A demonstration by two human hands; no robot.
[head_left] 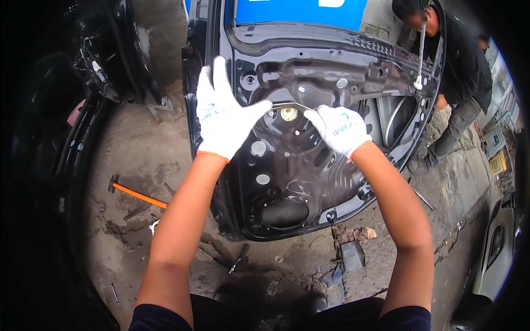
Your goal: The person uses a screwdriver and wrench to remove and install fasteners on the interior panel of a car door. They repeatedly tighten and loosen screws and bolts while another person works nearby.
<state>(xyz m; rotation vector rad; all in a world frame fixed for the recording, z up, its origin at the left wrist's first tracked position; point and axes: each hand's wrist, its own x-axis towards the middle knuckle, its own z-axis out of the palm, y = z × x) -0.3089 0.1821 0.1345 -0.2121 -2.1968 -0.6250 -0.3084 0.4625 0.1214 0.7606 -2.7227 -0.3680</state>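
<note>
A bare black car door (pixel 298 182) stands in front of me, its inner side facing me, with holes, round plugs and a large oval opening low down. My left hand (pixel 223 118), in a white glove, is raised at the door's left side. Its fingers are spread, and the thumb reaches to the left end of a thin bent metal strip (pixel 287 104). At the strip's other end my right hand (pixel 339 128), gloved too, has its fingers closed in a pinch. A round yellowish part (pixel 289 114) shows just below the strip.
A hammer with an orange handle (pixel 141 195) lies on the dirty ground at left, with other tools about. Dark car bodywork (pixel 132 66) stands at far left. At upper right a person (pixel 469 71) in dark clothes bends beside the door. A grey panel (pixel 494 254) is at right.
</note>
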